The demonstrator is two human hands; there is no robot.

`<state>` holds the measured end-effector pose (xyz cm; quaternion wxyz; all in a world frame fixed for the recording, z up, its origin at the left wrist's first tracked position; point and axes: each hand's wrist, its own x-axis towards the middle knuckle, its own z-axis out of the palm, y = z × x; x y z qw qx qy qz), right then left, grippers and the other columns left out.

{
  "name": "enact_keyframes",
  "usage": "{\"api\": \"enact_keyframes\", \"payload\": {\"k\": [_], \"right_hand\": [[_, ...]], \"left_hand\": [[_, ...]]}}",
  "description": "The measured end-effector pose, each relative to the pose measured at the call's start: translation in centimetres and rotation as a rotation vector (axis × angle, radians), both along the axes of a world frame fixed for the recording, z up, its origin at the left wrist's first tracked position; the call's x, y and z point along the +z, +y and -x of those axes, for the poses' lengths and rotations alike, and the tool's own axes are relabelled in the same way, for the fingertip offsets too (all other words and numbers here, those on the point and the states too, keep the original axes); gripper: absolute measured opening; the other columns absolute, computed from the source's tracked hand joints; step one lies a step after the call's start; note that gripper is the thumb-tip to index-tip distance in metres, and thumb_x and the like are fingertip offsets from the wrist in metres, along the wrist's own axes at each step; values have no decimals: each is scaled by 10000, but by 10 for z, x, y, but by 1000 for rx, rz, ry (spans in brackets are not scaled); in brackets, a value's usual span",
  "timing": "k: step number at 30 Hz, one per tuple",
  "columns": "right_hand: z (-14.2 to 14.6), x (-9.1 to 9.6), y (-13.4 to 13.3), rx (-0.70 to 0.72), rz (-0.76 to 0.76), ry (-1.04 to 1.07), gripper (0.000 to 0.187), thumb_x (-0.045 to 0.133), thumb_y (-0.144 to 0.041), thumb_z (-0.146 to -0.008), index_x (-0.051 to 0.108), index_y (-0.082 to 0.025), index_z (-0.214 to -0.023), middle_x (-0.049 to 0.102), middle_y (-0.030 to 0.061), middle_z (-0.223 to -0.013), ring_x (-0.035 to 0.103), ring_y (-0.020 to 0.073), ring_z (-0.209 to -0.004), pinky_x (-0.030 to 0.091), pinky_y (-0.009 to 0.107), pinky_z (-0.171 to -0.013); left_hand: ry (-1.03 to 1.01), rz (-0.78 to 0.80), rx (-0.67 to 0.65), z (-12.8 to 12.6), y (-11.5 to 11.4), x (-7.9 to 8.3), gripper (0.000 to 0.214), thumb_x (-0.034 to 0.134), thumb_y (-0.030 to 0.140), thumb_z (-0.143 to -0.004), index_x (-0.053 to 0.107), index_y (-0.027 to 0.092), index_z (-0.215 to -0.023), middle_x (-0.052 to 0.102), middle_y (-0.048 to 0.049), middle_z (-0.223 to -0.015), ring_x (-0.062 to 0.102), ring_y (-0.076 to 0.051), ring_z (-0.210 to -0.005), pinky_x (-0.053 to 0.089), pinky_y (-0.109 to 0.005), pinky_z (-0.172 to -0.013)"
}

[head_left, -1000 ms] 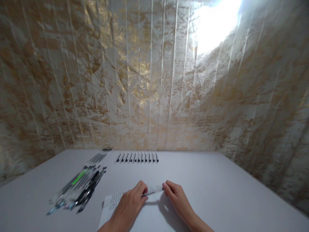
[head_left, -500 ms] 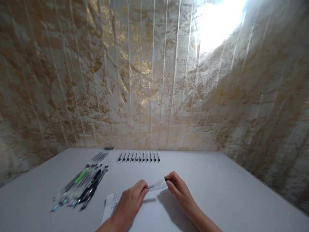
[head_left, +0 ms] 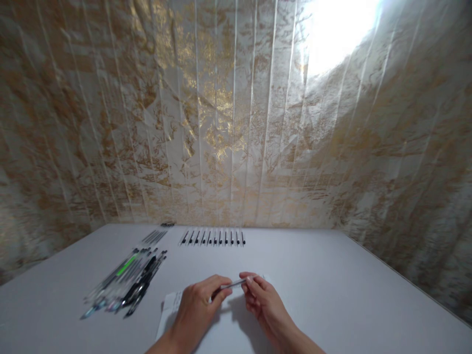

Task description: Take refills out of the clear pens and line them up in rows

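Presently, in the head view, two hands grasp one slim pen between them; whether it is a complete pen or only part of one is too blurred to tell. The left hand pinches its left end between thumb and fingers, and the right hand has its fingertips closed on the right end, so the pen spans the narrow gap between the hands, raised above a handwritten paper on the white table. Farther back, eleven clear pens with black fittings stand in one neat row, spaced apart, beyond the hands. To the left of that row lie a small bundle of thin grey rods and, just behind it, a few small dark pieces, both too small to count. Nearer, left of the hands, a heap of assorted pens overlaps too much to count; exactly one bright green strip shows in it.
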<state>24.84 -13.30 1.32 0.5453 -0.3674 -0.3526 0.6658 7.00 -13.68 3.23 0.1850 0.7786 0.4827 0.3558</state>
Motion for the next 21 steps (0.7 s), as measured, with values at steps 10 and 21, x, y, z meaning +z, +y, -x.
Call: {"api": "enact_keyframes", "payload": {"k": [10, 21], "right_hand": [[-18, 4, 13, -222, -77, -27, 479, 688, -605, -687, 659, -179, -904, 496, -31, -591, 379, 95, -490, 301, 214, -439], [-43, 36, 36, 40, -165, -376, 496, 673, -619, -697, 593, -164, -880, 486, -73, -512, 285, 43, -398, 212, 186, -380]], "left_hand": [[-44, 46, 139, 0, -3, 1, 175, 543, 385, -848, 677, 278, -888, 729, 43, -789, 585, -151, -594, 436, -241, -615], [-310, 374, -71, -29, -2, 5, 259, 334, 467, -949, 435, 230, -918, 746, -20, -754, 584, -149, -553, 400, -257, -557]]}}
